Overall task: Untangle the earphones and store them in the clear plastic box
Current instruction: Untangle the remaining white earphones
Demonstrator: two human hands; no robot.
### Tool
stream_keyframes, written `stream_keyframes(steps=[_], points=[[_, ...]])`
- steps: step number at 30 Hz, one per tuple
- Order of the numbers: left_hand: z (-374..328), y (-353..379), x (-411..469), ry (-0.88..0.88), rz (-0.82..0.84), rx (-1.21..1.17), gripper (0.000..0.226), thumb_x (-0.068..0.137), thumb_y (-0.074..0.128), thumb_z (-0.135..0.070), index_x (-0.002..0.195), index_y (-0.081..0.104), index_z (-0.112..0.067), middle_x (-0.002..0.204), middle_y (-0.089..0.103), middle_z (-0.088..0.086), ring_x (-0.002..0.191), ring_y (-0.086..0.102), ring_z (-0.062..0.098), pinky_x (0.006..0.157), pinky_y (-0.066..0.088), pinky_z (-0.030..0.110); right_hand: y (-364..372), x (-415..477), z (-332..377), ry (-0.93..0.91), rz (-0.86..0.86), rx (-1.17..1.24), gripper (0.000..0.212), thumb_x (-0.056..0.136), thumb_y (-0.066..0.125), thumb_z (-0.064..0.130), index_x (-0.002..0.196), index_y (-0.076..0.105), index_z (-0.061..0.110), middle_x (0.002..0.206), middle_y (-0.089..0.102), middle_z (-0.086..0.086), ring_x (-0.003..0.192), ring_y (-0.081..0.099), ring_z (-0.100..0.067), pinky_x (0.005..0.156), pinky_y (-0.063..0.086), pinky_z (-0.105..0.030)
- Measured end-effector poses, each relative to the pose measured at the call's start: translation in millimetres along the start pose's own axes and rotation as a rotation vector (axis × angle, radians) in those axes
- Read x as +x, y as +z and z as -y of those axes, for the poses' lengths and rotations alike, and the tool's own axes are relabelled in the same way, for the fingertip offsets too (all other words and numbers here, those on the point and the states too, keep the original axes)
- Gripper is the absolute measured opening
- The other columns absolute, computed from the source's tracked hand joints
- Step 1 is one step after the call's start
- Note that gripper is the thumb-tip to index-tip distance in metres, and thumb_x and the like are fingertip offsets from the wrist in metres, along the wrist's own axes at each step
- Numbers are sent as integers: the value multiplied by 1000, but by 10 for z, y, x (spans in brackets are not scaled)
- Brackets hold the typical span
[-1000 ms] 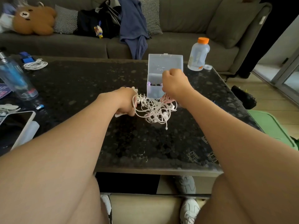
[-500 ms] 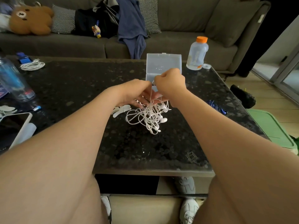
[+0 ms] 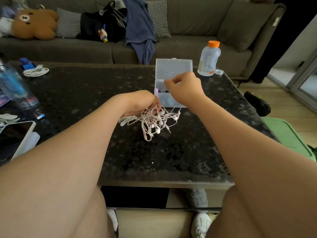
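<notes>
A tangled bundle of white earphones (image 3: 155, 121) hangs over the dark speckled table (image 3: 85, 93). My left hand (image 3: 142, 103) grips the top of the bundle from the left. My right hand (image 3: 184, 88) is raised in front of the clear plastic box (image 3: 173, 69), pinching a thin white strand that runs down to the tangle. The box stands just behind the bundle with its lid upright, and a few dark and purple items lie inside. Two white flat pieces (image 3: 124, 120) lie on the table by my left wrist.
An orange-capped bottle (image 3: 208, 58) stands right of the box. A blue bottle (image 3: 15, 86), a coiled white cable (image 3: 36, 71) and a phone (image 3: 15, 134) sit at the left. A grey sofa (image 3: 188, 23) with a brown bear (image 3: 34, 24) lies behind. A green bin (image 3: 288, 134) is at the right.
My right hand has lifted up and away toward the box, drawing one strand out of the tangle. My left hand stayed low, holding the bundle.
</notes>
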State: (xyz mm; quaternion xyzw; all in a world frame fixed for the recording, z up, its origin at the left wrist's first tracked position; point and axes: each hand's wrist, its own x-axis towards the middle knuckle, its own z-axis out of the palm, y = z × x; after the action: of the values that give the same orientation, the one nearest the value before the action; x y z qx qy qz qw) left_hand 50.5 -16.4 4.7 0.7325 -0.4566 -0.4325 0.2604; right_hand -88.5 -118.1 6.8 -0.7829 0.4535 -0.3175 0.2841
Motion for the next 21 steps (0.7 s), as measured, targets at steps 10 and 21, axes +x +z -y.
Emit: stream_keyframes(steps=[10, 21], points=[[-63, -39, -10, 9, -121, 104, 26, 91, 54, -41, 73, 57, -22, 82, 59, 3, 79, 52, 23, 83, 43, 41, 52, 29, -149, -2, 75, -409, 51, 90, 62, 66, 104, 71, 18, 102, 71, -4, 100, 64, -28, 101, 46, -47], [56, -78, 83, 66, -186, 228, 18, 103, 61, -19, 110, 77, -27, 107, 78, -1, 109, 69, 19, 87, 57, 34, 1, -67, -41, -7, 273, -101, 26, 100, 69, 30, 120, 65, 14, 110, 69, -4, 85, 73, -23, 69, 62, -32]])
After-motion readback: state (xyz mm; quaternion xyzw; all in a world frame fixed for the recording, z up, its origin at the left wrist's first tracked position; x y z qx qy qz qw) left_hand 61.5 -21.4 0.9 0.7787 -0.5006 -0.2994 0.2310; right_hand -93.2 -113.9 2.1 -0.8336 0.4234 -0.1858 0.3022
